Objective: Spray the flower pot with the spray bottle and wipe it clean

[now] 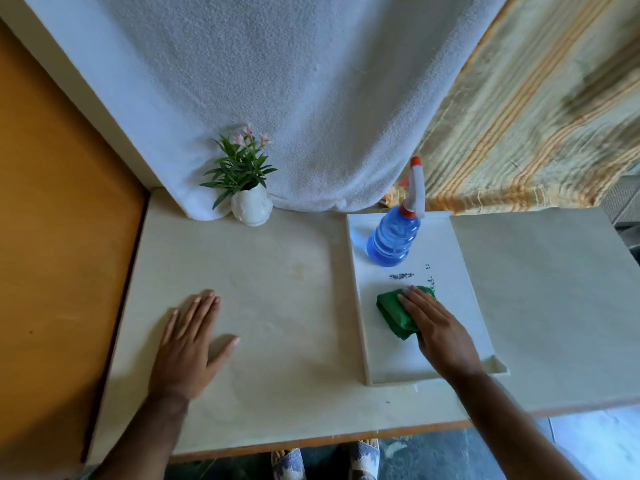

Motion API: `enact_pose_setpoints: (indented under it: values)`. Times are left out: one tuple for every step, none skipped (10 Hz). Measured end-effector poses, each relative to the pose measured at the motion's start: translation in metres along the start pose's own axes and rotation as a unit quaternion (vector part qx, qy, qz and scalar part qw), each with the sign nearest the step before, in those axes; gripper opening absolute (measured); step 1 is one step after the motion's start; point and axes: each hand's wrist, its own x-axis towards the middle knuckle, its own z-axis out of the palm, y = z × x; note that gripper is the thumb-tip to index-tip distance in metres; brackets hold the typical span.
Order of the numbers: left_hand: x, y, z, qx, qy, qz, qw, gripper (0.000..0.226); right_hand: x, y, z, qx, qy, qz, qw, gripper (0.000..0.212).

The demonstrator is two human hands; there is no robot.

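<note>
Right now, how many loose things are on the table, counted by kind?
Flower pot with plant: 1
Spray bottle: 1
Green cloth, under the right hand: 1
White tray holding bottle and cloth: 1
Total: 4

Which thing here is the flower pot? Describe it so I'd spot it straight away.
Start at the white towel hanging behind the table. At its bottom left edge, on the tabletop, stands the flower pot: small, white and rounded, holding a green leafy plant with pale pink blooms. It is the only thing with a plant; the spray bottle is blue.
</note>
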Motion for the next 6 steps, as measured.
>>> enact_pose_setpoints:
  values:
    - [0.001, 0.0, 0.001, 0.011, -0.006, 0.002, 1.0, 0.09, -0.012, -0.003, 0.009, -0.012, -0.05, 0.015, 0.999, 0.082]
    - [0.002, 0.001, 0.0, 0.016, -0.012, 0.003, 1.0, 0.09, -0.023, -0.009, 0.013, -0.052, -0.086, -0.002, 0.995, 0.082]
    - [0.001, 0.002, 0.0, 0.026, -0.032, -0.004, 0.999, 0.091, -0.025, -0.014, 0.01, -0.079, -0.123, 0.008, 0.989, 0.093]
    - [0.002, 0.006, -0.001, 0.035, -0.081, -0.02, 0.996, 0.091, -0.022, -0.022, 0.003, -0.079, -0.137, 0.027, 0.987, 0.104]
    - [0.009, 0.015, -0.014, 0.04, -0.105, -0.03, 0.993, 0.098, -0.008, -0.038, -0.016, -0.065, -0.066, 0.009, 0.996, 0.104]
    - [0.031, 0.03, -0.045, 0.026, -0.065, -0.04, 0.997, 0.098, 0.034, -0.057, -0.048, -0.041, 0.039, -0.028, 0.998, 0.097]
